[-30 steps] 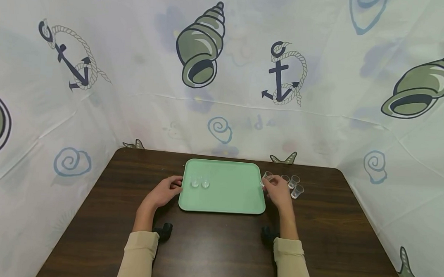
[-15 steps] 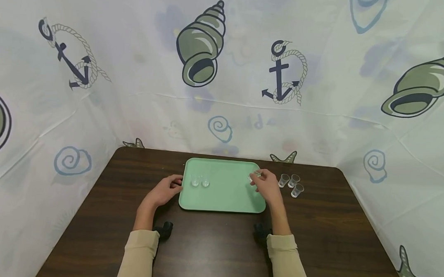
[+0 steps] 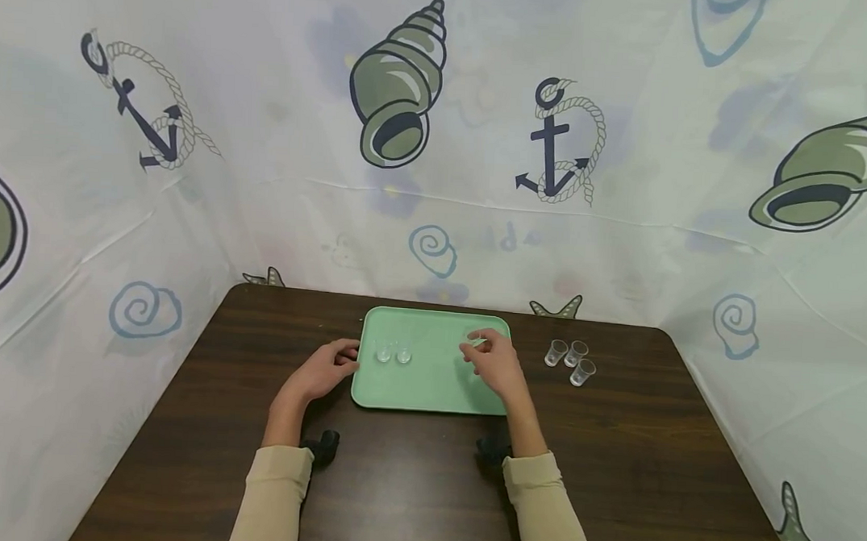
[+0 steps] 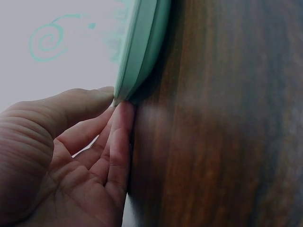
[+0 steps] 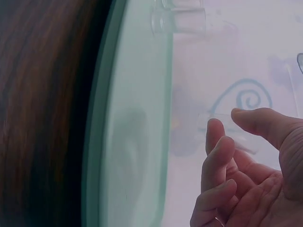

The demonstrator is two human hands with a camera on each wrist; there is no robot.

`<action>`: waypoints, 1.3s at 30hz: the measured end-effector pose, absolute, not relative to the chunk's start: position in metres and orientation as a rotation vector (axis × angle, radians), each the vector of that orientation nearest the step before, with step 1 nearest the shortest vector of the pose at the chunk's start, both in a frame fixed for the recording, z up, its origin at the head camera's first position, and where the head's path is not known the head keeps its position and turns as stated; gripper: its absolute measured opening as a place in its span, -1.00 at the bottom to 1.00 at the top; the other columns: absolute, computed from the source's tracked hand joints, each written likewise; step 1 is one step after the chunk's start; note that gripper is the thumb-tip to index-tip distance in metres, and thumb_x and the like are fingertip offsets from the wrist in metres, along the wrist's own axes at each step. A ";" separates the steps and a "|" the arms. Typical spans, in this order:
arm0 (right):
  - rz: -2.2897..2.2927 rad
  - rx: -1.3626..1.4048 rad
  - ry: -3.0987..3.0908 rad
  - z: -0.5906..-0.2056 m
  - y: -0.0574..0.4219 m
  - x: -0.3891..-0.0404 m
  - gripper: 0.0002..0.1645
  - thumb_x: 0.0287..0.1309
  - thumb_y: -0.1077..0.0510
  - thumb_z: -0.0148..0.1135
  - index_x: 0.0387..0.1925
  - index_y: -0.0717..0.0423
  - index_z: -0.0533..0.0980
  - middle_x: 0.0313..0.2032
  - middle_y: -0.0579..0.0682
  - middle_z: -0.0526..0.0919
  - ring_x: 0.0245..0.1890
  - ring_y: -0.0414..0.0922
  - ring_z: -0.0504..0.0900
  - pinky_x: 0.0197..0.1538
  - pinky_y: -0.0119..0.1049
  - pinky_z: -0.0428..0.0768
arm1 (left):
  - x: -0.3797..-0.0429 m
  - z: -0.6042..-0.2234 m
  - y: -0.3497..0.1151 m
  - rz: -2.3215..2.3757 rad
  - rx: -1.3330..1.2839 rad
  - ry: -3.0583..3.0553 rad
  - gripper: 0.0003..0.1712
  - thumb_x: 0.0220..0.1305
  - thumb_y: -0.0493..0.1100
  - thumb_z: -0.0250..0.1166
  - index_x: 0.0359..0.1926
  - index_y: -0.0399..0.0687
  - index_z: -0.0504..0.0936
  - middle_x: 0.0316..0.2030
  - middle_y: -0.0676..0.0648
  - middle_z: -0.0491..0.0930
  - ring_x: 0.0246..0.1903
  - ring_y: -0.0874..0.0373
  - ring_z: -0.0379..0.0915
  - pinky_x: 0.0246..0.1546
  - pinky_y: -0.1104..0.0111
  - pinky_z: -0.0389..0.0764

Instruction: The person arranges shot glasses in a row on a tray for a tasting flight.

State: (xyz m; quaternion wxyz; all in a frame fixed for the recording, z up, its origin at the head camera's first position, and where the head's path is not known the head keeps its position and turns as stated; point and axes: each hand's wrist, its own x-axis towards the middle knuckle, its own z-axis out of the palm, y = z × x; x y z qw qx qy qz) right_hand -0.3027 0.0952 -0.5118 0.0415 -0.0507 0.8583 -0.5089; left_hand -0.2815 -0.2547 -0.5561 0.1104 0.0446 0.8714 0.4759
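My left hand (image 3: 323, 368) pinches the left edge of a pale green tray (image 3: 428, 393); in the left wrist view the thumb lies on the rim and the fingertips underneath. Over the tray's right half, my right hand (image 3: 496, 364) holds a small clear shot glass (image 5: 229, 125) between thumb and fingers. That glass is faint and partly hidden by the fingers. Two more clear glasses stand side by side on the tray's left half, a left glass (image 3: 383, 353) and a right glass (image 3: 404, 354).
Three clear glasses stand close together on the dark wooden table (image 3: 410, 479), right of the tray; the nearest glass (image 3: 583, 372) is in front of the other two. A patterned cloth (image 3: 478, 248) hangs behind the table and along its sides.
My right hand has carried the glass leftward from the tray's right edge to above its right half. The left hand stays on the tray's edge.
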 end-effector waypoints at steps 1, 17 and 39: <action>-1.558 -0.164 2.622 -0.512 0.093 -0.303 -0.52 0.51 0.02 0.33 0.28 0.20 0.61 -0.17 0.26 0.81 -0.31 0.28 0.72 -0.31 -0.18 0.67 | -0.281 -0.556 -0.255 1.402 0.128 2.557 -0.39 0.64 -0.15 0.18 0.57 -0.26 0.35 0.34 -0.33 0.50 0.29 -0.23 0.49 0.35 -0.14 0.52; -1.489 -0.214 2.625 -0.521 0.063 -0.303 -0.60 0.45 0.05 0.39 0.20 0.12 0.66 -0.28 0.09 0.80 -0.36 0.11 0.76 -0.35 -0.26 0.62 | -0.280 -0.555 -0.256 1.401 0.154 2.563 -0.39 0.64 -0.17 0.17 0.57 -0.29 0.35 0.33 -0.34 0.50 0.28 -0.24 0.50 0.34 -0.14 0.53; -1.310 -0.264 2.675 -0.530 0.044 -0.305 -0.60 0.44 -0.03 0.39 0.20 0.02 0.68 -0.18 0.05 0.83 -0.41 -0.12 0.71 -0.33 -0.23 0.59 | -0.278 -0.554 -0.256 1.396 0.204 2.569 -0.38 0.62 -0.22 0.13 0.57 -0.34 0.32 0.34 -0.35 0.49 0.25 -0.20 0.49 0.34 -0.12 0.53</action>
